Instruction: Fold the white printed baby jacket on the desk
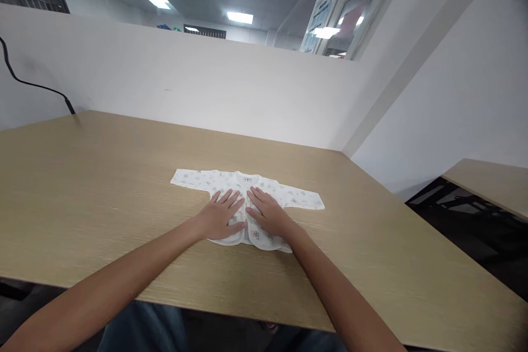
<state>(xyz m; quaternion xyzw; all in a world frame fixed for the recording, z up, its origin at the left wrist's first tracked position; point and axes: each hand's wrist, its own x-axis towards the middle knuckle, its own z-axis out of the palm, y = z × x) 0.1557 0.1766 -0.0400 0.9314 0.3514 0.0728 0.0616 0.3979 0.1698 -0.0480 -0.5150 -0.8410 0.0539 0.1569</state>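
A small white baby shirt [264, 182] with a scattered grey print lies spread on the wooden table, its neckline away from me and both sleeves stretched out sideways. Its front opening runs down the middle. My left hand [220, 215] rests flat on the left front panel, fingers spread. On the right panel lies my right hand [267, 212], also flat, with its fingertips near the opening. Neither hand grips the cloth. The palms hide part of both panels and the side edges under my wrists.
The wooden table [124, 176] reaches back to a low white partition [206, 82]. At the left, a black cable [37, 86] hangs down to the tabletop. A white wall stands at the right, with another table [490, 181] beyond the right edge.
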